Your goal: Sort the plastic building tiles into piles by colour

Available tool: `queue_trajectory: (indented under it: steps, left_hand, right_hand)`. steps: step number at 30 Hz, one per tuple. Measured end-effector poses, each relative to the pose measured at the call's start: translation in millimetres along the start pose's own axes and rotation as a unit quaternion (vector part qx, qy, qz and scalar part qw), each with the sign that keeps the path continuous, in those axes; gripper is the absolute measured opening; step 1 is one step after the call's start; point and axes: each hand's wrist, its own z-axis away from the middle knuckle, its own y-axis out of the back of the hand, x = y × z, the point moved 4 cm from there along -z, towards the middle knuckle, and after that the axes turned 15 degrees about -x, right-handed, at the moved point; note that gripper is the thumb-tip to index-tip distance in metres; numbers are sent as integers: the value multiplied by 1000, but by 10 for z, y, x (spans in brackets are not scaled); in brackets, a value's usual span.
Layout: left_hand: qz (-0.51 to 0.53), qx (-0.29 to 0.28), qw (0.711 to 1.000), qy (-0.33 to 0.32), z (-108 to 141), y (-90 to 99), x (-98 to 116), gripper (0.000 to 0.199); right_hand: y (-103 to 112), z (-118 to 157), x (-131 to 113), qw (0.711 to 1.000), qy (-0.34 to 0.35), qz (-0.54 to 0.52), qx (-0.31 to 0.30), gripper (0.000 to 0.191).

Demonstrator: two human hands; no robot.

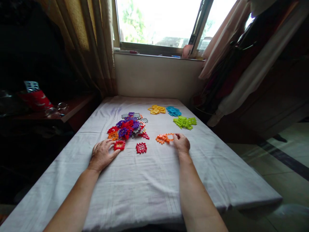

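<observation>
My left hand is at the near left of a mixed pile of red, purple, grey and orange plastic pieces. Its thumb and fingers hold a red square piece. My right hand pinches an orange open-frame piece at its right edge, beside other orange pieces on the cloth. Between the hands lies a separate red piece. Farther back sit a yellow heap, a blue heap and a green heap.
A pale cloth covers the table. At the left, a dark side table bears a red container and glasses. A window sill lies behind, with curtains at left and hanging clothes at right.
</observation>
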Motion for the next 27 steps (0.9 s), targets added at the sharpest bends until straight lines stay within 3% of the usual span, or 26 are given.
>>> queue_trajectory:
  steps: [4,7,11,14,17,22,27]
  left_hand:
    - [44,-1,999,-12,-21,10,-31,39]
    - [70,28,997,20,-32,38,-167,40]
    - [47,51,993,97,-22,51,-466,40]
    - [51,63,990,118,-4,58,-592,41]
    - [42,75,993,77,10,84,-464,43]
    - [-4,10,1000,-23,28,43,-13,27]
    - [4,-1,999,-46,23,1,68,17]
  right_hand:
    - [20,-19,42,999,8,-15,35,30]
    - [51,-39,111,998,-9,-11,59,32]
    - [-11,-53,106,999,10,33,31,31]
    - [-67,-36,68,998,22,55,16,32]
    - [-94,-9,33,997,24,76,1,33]
    - [-98,49,-22,993,30,112,-11,32]
    - [-120,76,-48,991,36,123,-26,30]
